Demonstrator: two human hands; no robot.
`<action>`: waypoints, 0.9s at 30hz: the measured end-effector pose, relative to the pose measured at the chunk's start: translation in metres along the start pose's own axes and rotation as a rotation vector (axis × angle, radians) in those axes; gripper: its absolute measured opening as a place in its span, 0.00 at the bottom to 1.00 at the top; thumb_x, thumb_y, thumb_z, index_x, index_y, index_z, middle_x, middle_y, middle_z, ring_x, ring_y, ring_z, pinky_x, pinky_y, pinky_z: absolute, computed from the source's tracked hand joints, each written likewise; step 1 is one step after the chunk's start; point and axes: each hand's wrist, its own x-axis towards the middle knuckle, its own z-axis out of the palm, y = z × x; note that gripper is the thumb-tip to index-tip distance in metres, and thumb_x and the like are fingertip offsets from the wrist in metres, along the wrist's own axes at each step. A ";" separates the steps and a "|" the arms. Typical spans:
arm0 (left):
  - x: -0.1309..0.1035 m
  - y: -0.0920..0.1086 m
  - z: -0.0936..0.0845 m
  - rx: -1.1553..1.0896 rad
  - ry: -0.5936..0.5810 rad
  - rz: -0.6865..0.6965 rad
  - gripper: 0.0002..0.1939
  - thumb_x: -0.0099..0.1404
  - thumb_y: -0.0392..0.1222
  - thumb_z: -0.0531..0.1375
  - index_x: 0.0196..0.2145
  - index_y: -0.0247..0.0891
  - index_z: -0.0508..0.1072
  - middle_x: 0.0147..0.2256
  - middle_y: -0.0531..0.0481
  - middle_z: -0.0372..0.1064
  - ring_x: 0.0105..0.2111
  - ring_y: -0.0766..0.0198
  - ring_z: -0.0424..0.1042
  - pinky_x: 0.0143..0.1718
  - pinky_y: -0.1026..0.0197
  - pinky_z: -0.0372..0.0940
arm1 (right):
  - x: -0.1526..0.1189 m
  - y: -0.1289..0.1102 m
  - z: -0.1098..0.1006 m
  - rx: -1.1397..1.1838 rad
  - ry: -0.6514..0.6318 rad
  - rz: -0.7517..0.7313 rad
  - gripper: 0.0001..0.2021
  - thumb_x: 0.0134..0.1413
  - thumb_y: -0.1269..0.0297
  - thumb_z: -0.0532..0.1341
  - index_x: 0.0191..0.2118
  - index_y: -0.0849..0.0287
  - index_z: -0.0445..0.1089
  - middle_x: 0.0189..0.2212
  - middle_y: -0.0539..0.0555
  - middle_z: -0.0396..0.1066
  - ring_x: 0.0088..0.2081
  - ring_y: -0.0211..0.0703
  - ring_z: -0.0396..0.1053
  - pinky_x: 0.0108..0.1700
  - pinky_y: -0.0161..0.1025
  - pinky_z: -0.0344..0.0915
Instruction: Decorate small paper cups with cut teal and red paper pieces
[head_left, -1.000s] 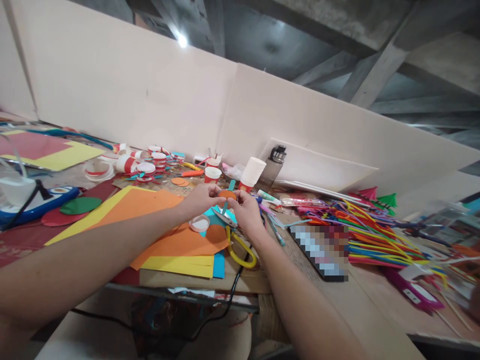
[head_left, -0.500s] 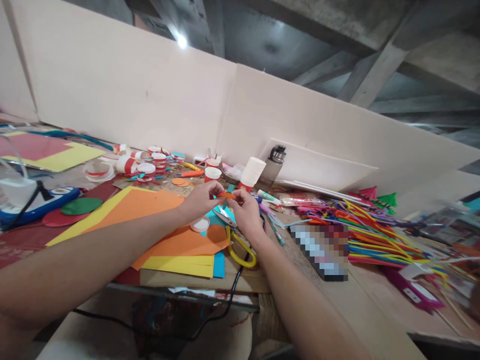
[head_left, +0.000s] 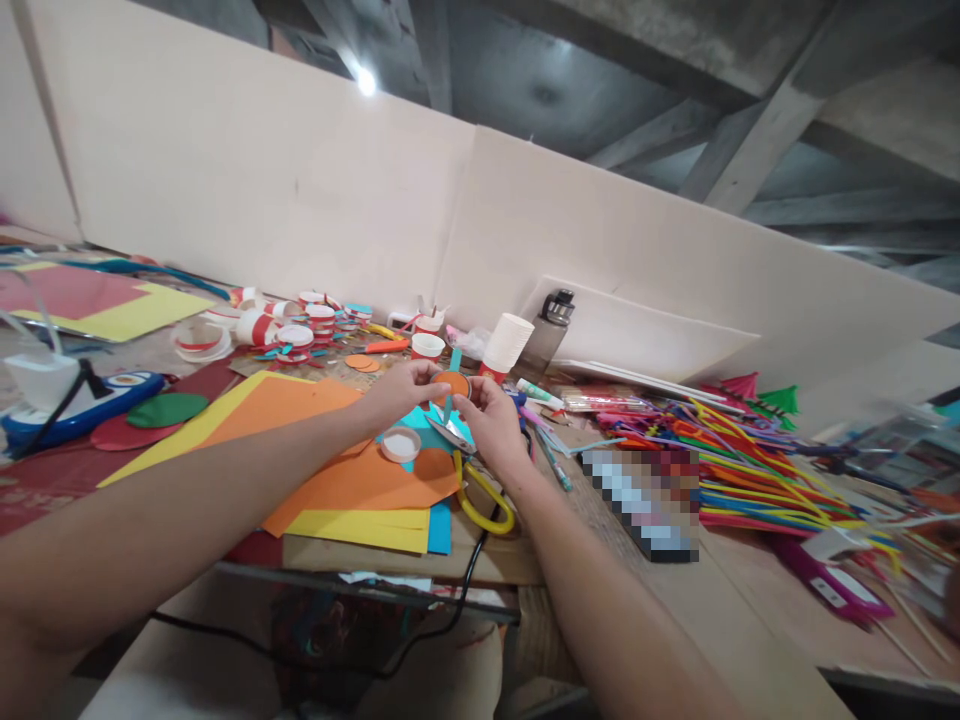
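Observation:
Between my two hands is a small orange paper disc (head_left: 452, 386) with a teal paper strip (head_left: 456, 358) sticking out above and below it. My left hand (head_left: 403, 392) pinches its left edge, and my right hand (head_left: 491, 420) grips its right edge. Just beneath them lie scissors with yellow handles (head_left: 486, 503), their blades on teal paper. A cut white cup base (head_left: 400, 445) rests on orange paper sheets (head_left: 330, 490) to the lower left. Yellow sheets (head_left: 367, 528) show under the orange ones.
Behind my hands stand a paper cup (head_left: 427, 347), a stack of white cups (head_left: 508, 343) and a dark bottle (head_left: 547, 330). Colourful pipe cleaners (head_left: 750, 470) spread at the right. Cut cup rings (head_left: 292, 343) and a blue power strip (head_left: 82, 410) are at the left.
The orange disc has turned from nearly edge-on to facing me, and the teal strip now shows upright. My hands stay in almost the same place.

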 end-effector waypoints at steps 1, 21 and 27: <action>0.000 0.001 -0.001 -0.015 0.032 -0.014 0.14 0.53 0.47 0.65 0.32 0.35 0.71 0.28 0.52 0.70 0.26 0.68 0.67 0.28 0.64 0.61 | 0.000 0.000 0.000 -0.004 0.012 0.000 0.14 0.48 0.60 0.61 0.41 0.59 0.66 0.35 0.52 0.71 0.34 0.39 0.67 0.37 0.38 0.64; 0.016 -0.019 -0.027 -0.076 0.251 -0.275 0.11 0.47 0.41 0.66 0.26 0.34 0.69 0.23 0.52 0.68 0.21 0.69 0.69 0.19 0.69 0.55 | -0.029 -0.019 0.020 -0.382 -0.448 -0.185 0.19 0.49 0.61 0.65 0.49 0.58 0.70 0.44 0.58 0.71 0.43 0.47 0.66 0.46 0.45 0.62; 0.014 -0.020 -0.026 -0.032 0.161 -0.341 0.09 0.46 0.39 0.66 0.24 0.35 0.71 0.20 0.51 0.68 0.18 0.69 0.65 0.18 0.67 0.57 | -0.015 -0.021 0.009 0.394 -0.373 0.203 0.20 0.49 0.58 0.56 0.49 0.55 0.65 0.37 0.52 0.70 0.32 0.39 0.66 0.35 0.38 0.65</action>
